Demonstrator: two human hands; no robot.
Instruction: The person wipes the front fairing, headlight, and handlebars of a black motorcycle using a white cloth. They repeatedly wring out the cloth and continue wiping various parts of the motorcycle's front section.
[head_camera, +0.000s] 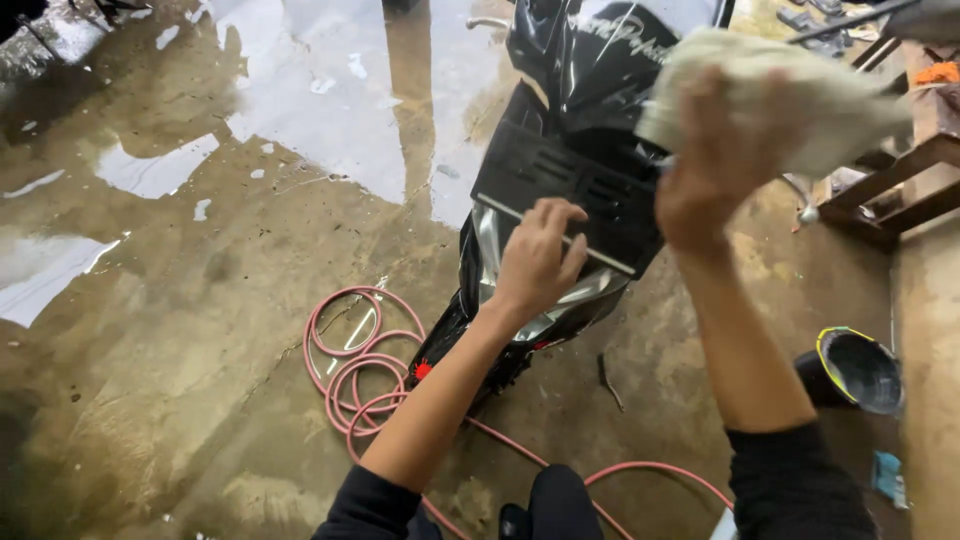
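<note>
A black scooter (585, 130) stands on wet concrete, its rear end toward me. My left hand (538, 262) rests on the scooter's tail, fingers curled over the edge of the black ribbed panel (560, 180) near the chrome trim. My right hand (718, 155) is raised over the seat, gripping a crumpled pale cloth (800, 95) that covers part of the bodywork. Both sleeves are dark and pushed up the forearms.
A pink hose (355, 375) lies coiled on the floor left of the scooter and trails toward me. A black bucket with a yellow rim (855, 368) lies at right. A wooden frame (900, 185) stands at the upper right. Puddles (320, 90) cover the floor beyond.
</note>
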